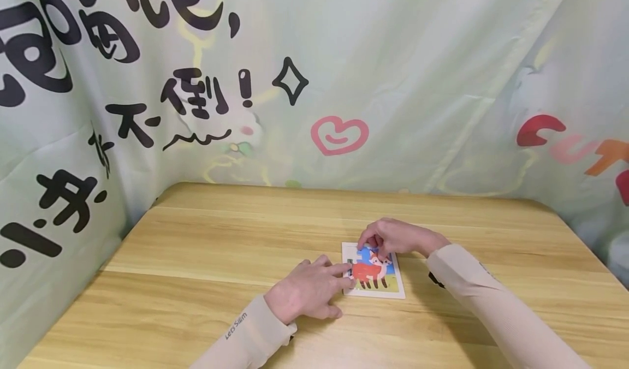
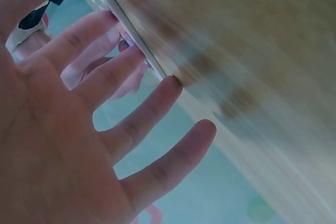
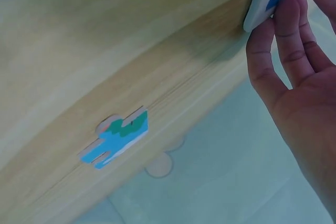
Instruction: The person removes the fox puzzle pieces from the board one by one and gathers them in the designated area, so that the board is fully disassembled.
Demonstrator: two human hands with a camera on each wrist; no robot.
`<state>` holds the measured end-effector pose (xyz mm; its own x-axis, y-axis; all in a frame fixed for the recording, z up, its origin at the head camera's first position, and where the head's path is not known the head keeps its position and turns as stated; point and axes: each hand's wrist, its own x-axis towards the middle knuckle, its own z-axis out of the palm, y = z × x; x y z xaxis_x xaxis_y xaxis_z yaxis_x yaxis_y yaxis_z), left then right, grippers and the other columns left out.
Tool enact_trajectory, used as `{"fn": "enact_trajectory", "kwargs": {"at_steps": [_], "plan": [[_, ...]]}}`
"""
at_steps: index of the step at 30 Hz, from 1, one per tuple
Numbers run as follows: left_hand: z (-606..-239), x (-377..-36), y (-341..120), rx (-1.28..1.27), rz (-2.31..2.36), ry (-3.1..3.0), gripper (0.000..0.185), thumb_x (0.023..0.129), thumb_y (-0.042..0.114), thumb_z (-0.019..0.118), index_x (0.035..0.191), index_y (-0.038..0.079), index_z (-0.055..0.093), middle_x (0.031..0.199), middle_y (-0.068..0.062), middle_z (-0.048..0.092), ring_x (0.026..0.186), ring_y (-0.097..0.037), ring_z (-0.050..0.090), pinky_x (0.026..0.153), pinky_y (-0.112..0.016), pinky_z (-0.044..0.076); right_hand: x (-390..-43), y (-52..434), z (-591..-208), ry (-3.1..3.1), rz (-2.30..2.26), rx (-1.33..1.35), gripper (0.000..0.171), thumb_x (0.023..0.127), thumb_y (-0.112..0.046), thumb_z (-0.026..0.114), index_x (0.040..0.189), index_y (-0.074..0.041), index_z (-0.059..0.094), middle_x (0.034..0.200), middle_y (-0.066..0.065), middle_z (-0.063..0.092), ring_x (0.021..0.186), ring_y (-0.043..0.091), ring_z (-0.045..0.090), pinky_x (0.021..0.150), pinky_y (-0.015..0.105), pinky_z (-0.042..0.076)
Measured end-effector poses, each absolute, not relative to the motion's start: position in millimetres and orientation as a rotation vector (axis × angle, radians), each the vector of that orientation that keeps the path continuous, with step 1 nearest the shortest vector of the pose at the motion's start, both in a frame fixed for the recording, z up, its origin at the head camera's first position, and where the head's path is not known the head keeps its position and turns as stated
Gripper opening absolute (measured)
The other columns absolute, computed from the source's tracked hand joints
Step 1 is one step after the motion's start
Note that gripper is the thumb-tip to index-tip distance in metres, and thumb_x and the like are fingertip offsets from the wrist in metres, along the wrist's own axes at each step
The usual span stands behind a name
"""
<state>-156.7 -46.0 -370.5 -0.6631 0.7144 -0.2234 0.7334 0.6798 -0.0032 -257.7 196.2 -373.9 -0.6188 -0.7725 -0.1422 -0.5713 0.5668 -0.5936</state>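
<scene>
Centre-right of the head view, my left hand (image 1: 307, 290) presses flat fingers on the nearly filled puzzle board (image 1: 374, 271); my right hand (image 1: 393, 237) curls at its top edge; one loose piece (image 3: 115, 137) waits.

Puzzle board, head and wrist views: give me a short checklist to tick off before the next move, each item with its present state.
1. Puzzle board flat on the table: ok.
2. Left hand fingers straight, touching the board's left edge: ok.
3. Right hand on the board's top edge: ok; whether it pinches a piece: cannot tell.
4. Loose piece lying apart from the board: ok.
5. All other pieces seated: cannot tell.
</scene>
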Motion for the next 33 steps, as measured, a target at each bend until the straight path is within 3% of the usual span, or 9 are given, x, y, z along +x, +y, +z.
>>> {"fn": "enact_trajectory", "kwargs": {"at_steps": [11,19,23,28,33], "plan": [[-367.9,-155.3,-41.4,1.171,-0.165,2.699,0.057,0.087,0.052,0.075,0.140,0.037,0.060,0.156,0.011,0.042,0.124,-0.016,0.049,0.096,-0.045,0.051,-255.2,196.6,-374.3,2.425,-0.718,-1.091,0.041,0.076,0.017,0.073,0.110,-0.006,0.074,0.081,-0.004,0.060,0.068,0.007,0.047,0.064,0.024,0.047],[-365.8,-155.4,-26.6,1.206,-0.254,2.716,0.063,0.087,0.057,0.073,0.144,0.034,0.057,0.144,0.007,0.052,0.130,-0.014,0.049,0.109,-0.037,0.040,-253.5,199.2,-374.9,2.433,-0.747,-1.114,0.041,0.076,0.017,0.073,0.111,-0.005,0.073,0.082,-0.005,0.060,0.068,0.006,0.048,0.065,0.025,0.048],[-367.3,-155.5,-21.1,1.207,-0.281,2.694,0.068,0.087,0.056,0.073,0.147,0.033,0.054,0.148,0.004,0.049,0.132,-0.015,0.048,0.104,-0.035,0.045,-254.3,202.2,-377.9,2.443,-0.763,-1.131,0.039,0.077,0.015,0.075,0.110,-0.006,0.073,0.083,-0.006,0.061,0.069,0.006,0.050,0.066,0.025,0.049],[-370.4,-156.6,-20.5,1.193,-0.216,2.676,0.068,0.087,0.055,0.074,0.148,0.032,0.053,0.160,0.012,0.036,0.135,-0.013,0.041,0.098,-0.034,0.049,-253.4,204.0,-379.2,2.440,-0.782,-1.160,0.037,0.078,0.013,0.076,0.108,-0.007,0.073,0.084,-0.006,0.061,0.070,0.006,0.050,0.067,0.025,0.049],[-372.4,-159.1,-19.4,1.211,-0.239,2.688,0.067,0.086,0.057,0.073,0.146,0.033,0.053,0.158,0.015,0.037,0.132,-0.012,0.042,0.092,-0.032,0.050,-252.7,204.0,-379.9,2.472,-0.784,-1.220,0.037,0.075,0.016,0.075,0.101,-0.010,0.068,0.086,-0.005,0.058,0.076,0.011,0.051,0.068,0.027,0.047]]}}
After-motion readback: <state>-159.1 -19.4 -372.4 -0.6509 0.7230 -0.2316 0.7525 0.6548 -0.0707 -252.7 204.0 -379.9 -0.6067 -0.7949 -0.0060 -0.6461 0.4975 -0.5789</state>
